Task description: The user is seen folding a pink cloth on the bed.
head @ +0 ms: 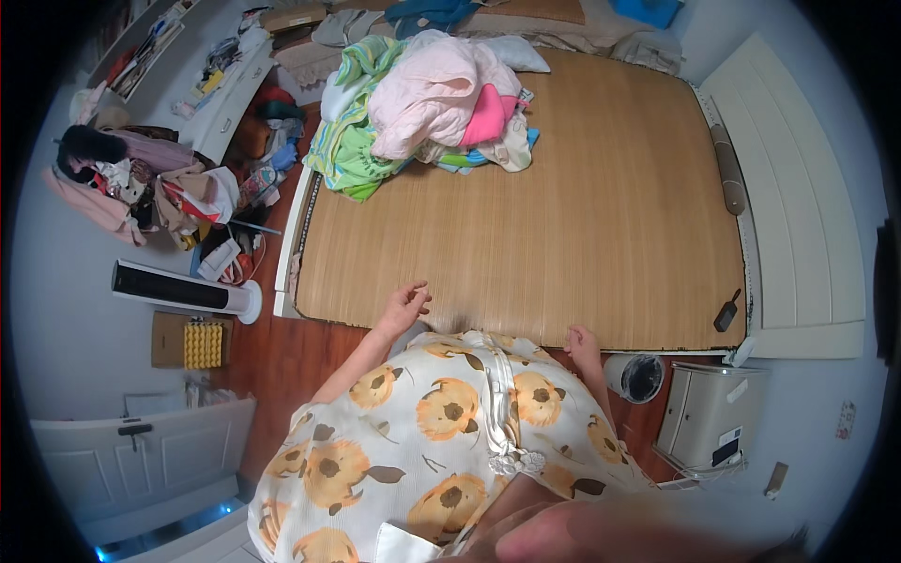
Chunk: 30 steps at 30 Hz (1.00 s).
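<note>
My left hand [408, 306] hovers at the near edge of a bed covered by a woven bamboo mat [521, 232], its fingers loosely bent and apart with nothing in them. My right hand [582, 343] is at the same edge, further right; its fingers are curled and partly hidden, and I see no object in it. On the far left of the mat lies a heap of bedding: a pale pink quilt [429, 98] on top, a green striped cover [355, 155] beside it, and a white pillow [517, 54] behind.
A dark brush [727, 313] lies at the mat's near right corner. Below it stand a waste bin [635, 378] and a bedside cabinet [711, 415]. On the left are a tower fan [186, 288], an egg tray [204, 345], a rack of clothes [141, 183] and a door [148, 450].
</note>
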Each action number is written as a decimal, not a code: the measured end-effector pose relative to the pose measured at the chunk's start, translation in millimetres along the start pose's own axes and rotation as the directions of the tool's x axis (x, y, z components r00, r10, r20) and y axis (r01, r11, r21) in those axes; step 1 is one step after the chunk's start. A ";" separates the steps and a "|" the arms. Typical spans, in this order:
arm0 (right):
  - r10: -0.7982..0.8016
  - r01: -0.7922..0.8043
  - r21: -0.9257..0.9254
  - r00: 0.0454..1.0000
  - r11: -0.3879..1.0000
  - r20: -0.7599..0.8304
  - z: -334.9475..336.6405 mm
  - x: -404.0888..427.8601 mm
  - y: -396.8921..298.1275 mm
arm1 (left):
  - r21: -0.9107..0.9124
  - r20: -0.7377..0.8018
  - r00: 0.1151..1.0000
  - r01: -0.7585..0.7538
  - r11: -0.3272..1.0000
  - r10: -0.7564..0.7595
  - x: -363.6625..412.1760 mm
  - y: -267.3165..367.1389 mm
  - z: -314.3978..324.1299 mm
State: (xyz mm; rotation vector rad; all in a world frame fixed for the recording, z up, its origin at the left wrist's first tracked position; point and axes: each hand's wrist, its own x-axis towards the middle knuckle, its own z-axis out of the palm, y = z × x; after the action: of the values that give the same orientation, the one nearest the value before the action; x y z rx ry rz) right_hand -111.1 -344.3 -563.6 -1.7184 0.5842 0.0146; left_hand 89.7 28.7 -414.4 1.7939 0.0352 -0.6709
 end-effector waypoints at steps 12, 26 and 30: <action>-0.088 0.081 -0.050 0.983 0.995 -0.161 12.6 24.0 -31.6 | 0.174 -0.041 0.999 -0.020 0.985 0.028 83.8 24.8 -33.7; -0.041 -0.137 -0.325 0.872 0.936 -0.488 51.3 -15.9 -59.1 | 0.678 0.076 0.776 -0.501 0.538 0.627 342.8 135.6 -70.7; -0.007 -0.145 -0.437 0.945 0.888 -0.328 77.9 10.0 -111.4 | 0.769 -0.067 0.820 -0.320 0.552 0.568 410.9 142.9 -91.8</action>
State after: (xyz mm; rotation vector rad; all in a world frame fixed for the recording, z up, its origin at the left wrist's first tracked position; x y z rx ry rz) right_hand -35.7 -263.6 -483.7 -2.1789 0.9429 -0.0855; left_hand 522.1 -63.8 -461.2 2.5431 -0.5604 0.0338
